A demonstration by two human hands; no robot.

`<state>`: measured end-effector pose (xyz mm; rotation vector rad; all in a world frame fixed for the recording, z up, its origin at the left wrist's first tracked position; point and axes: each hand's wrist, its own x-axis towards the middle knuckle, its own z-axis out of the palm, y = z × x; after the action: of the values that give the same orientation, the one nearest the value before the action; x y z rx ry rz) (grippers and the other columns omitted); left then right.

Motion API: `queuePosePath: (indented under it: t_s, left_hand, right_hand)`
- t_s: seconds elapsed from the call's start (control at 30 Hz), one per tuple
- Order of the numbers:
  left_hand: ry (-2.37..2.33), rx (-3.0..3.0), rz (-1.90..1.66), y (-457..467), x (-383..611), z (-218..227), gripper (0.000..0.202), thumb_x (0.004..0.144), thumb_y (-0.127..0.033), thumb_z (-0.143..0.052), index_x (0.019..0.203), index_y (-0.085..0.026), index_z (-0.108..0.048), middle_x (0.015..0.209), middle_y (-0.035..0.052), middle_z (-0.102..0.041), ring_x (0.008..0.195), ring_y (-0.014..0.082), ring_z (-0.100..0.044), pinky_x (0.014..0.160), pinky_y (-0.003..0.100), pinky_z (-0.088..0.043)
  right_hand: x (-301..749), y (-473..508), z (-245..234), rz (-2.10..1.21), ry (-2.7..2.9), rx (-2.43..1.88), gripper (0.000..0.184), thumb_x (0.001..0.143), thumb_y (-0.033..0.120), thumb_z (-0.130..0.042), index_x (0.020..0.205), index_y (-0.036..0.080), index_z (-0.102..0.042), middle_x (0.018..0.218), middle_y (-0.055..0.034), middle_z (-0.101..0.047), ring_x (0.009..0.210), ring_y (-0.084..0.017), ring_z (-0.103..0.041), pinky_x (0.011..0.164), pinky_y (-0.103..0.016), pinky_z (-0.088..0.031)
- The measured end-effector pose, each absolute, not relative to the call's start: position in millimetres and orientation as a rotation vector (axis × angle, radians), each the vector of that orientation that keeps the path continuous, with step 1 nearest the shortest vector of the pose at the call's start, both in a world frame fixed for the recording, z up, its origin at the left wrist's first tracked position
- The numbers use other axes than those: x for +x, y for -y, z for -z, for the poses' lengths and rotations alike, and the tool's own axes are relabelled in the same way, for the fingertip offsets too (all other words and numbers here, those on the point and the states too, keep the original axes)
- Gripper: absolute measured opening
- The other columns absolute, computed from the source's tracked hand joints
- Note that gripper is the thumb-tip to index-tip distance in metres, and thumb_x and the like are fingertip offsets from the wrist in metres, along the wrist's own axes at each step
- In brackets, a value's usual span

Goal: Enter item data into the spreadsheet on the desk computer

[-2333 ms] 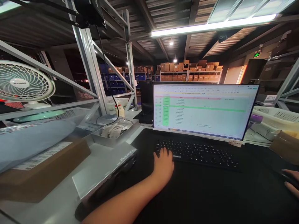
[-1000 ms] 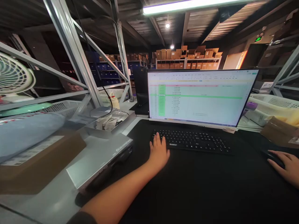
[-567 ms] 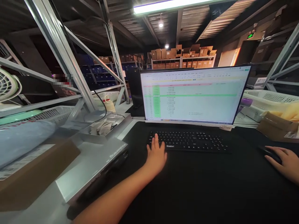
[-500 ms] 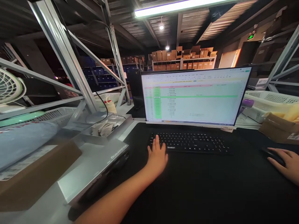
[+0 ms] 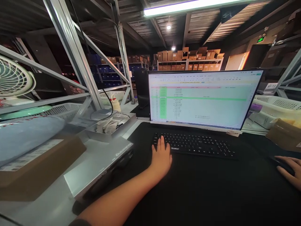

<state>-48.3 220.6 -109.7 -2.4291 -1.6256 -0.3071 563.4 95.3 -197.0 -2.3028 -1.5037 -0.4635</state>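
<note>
My left hand point(image 5: 161, 157) lies on the left end of a black keyboard point(image 5: 197, 144), fingers spread over its keys. At the right edge of the view my right hand point(image 5: 293, 171) is curled over a black computer mouse point(image 5: 285, 165), partly cut off by the frame. Behind the keyboard stands a monitor point(image 5: 211, 103) showing a spreadsheet with one green column and a green highlighted row. Both hands rest on a black desk mat point(image 5: 211, 191).
Left of my arm are a silver-grey box point(image 5: 98, 166), a brown carton point(image 5: 44, 172) and an open tray point(image 5: 113, 125) with crumpled packing. A metal post point(image 5: 75, 53) and a fan point(image 5: 14, 78) stand beyond. On the right are another carton point(image 5: 284, 135) and a white basket point(image 5: 279, 105).
The view has turned slightly left, so everything sits farther right in the picture. My left hand stays on the keyboard and my right hand on the mouse; the screen looks the same.
</note>
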Motion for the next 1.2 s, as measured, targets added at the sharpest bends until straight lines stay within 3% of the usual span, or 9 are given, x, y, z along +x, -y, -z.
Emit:
queuePosePath:
  t_s: [0.1, 0.43, 0.67, 0.87, 1.0, 1.2]
  left_hand:
    - [1.623, -2.420, 0.302, -220, -48, 109, 0.055, 0.092, -0.030, -0.050, 0.144, -0.014, -0.045, 0.164, 0.0226, -0.015, 0.148, 0.0352, -0.026, 0.115, 0.060, -0.030]
    - [1.629, -2.438, 0.322, -222, -49, 108, 0.054, 0.092, -0.030, -0.049, 0.144, -0.015, -0.046, 0.163, 0.0219, -0.017, 0.147, 0.0349, -0.028, 0.116, 0.060, -0.026]
    - [1.791, -2.525, 0.369, -220, -46, 99, 0.063, 0.089, -0.026, -0.053, 0.148, -0.014, -0.039, 0.164, 0.0252, -0.008, 0.148, 0.0367, -0.026, 0.115, 0.059, -0.028]
    - [1.785, -2.540, 0.365, -218, -42, 96, 0.062, 0.087, -0.018, -0.053, 0.147, -0.027, -0.042, 0.166, 0.0188, -0.007, 0.148, 0.0388, -0.023, 0.114, 0.063, -0.028]
    - [1.764, -2.536, 0.382, -220, -44, 99, 0.055, 0.086, -0.018, -0.055, 0.140, -0.027, -0.052, 0.165, 0.0184, -0.011, 0.149, 0.0388, -0.021, 0.113, 0.063, -0.029]
    - [1.672, -2.475, 0.385, -221, -45, 108, 0.054, 0.087, -0.021, -0.054, 0.141, -0.026, -0.050, 0.165, 0.0185, -0.015, 0.151, 0.0361, -0.017, 0.114, 0.064, -0.027]
  right_hand:
    - [552, -93, 190, 0.446, 1.539, -2.250, 0.066, 0.079, 0.065, -0.033, 0.126, 0.025, -0.058, 0.123, -0.0160, -0.057, 0.119, -0.033, -0.055, 0.099, -0.046, -0.046]
    - [522, -89, 168, 0.384, 1.496, -2.289, 0.070, 0.077, 0.064, -0.032, 0.127, 0.022, -0.058, 0.123, -0.0164, -0.056, 0.122, -0.033, -0.053, 0.106, -0.043, -0.043]
    - [515, -88, 162, 0.382, 1.492, -2.372, 0.072, 0.080, 0.061, -0.030, 0.130, 0.017, -0.058, 0.126, -0.0183, -0.053, 0.123, -0.032, -0.050, 0.107, -0.041, -0.041]
    - [519, -88, 167, 0.379, 1.504, -2.345, 0.071, 0.079, 0.061, -0.032, 0.130, 0.018, -0.058, 0.127, -0.0168, -0.054, 0.123, -0.032, -0.051, 0.105, -0.042, -0.042]
    - [523, -89, 169, 0.365, 1.491, -2.334, 0.070, 0.079, 0.061, -0.033, 0.129, 0.019, -0.059, 0.126, -0.0173, -0.054, 0.120, -0.033, -0.053, 0.105, -0.043, -0.043]
    - [539, -93, 183, 0.408, 1.482, -2.257, 0.070, 0.074, 0.065, -0.035, 0.126, 0.023, -0.059, 0.120, -0.0147, -0.057, 0.117, -0.034, -0.055, 0.104, -0.046, -0.045]
